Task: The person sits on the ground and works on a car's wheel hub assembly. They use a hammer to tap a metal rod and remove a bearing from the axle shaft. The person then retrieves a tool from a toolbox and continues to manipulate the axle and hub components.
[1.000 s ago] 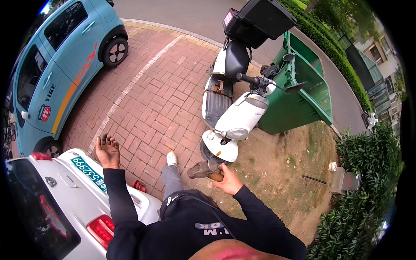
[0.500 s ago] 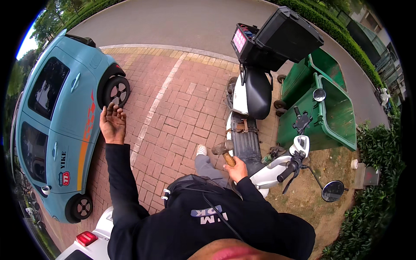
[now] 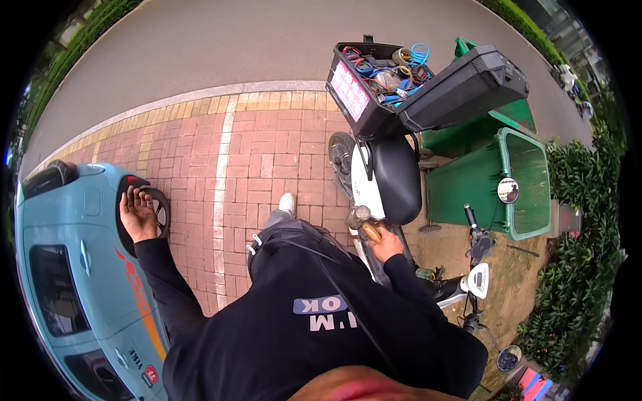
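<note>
Hammer (image 3: 363, 223) at mid-scene, just left of the near end of the scooter seat (image 3: 396, 180); whether they touch, we cannot tell. We see its wooden handle (image 3: 372, 232) grasped in the right hand (image 3: 386, 246), metal head (image 3: 358, 215) toward the far left. Left hand (image 3: 138, 212) raised at scene left, loosely open, fingers slightly curled, in our view overlapping the blue car (image 3: 70, 207). Far right, we note a black box (image 3: 372, 121) filled with cables (image 3: 420, 55) and clutter, its lid (image 3: 465, 90) swung right. Green bin (image 3: 461, 190) stands right of the seat.
</note>
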### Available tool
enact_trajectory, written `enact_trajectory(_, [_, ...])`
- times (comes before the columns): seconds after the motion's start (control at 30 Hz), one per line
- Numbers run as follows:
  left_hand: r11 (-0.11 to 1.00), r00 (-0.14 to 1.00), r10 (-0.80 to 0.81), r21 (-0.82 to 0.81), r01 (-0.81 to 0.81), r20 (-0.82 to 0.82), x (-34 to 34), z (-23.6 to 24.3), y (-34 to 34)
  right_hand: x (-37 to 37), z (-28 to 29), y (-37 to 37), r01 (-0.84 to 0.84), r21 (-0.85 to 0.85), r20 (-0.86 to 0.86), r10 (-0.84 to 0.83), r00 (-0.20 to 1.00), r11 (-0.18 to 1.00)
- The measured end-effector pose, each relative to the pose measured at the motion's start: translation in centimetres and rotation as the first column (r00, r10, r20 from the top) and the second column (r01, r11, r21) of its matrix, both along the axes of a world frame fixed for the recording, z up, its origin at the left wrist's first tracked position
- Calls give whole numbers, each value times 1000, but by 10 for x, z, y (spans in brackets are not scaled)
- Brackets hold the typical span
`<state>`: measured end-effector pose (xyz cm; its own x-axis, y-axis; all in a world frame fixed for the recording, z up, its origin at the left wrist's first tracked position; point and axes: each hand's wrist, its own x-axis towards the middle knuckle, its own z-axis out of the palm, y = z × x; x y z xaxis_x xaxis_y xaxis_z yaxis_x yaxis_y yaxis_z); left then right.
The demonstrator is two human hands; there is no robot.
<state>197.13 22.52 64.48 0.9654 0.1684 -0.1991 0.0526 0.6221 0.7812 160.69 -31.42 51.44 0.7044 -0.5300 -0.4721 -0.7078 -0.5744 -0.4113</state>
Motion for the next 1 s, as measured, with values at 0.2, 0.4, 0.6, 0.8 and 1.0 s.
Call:
enact_trajectory(0.2, [819, 834, -552, 175, 547, -24, 268, 3, -276, 62, -26, -16, 328, -34, -161, -329, 931, 944])
enact_trajectory(0.4, [171, 203, -979, 541, 824, 0, 322, 32, -607, 112, -27, -13, 603, -12, -237, -588, 773, 798])
enact_trajectory(0.6, [-276, -514, -858, 820, 501, 25, 271, -8, -807, 178, -35, -5, 822, -5, -295, -786, 543, 570])
enact_trajectory(0.8, [12, -862, -507, 1000, -1, 6, 206, -73, -909, 245, -5, 57, 986, -25, -396, -907, 142, 165])
enact_trajectory(1.0, [-173, -867, -220, 893, -417, -447, 143, -121, -956, 331, 1, 138, 986, -100, -391, -907, -160, -131])
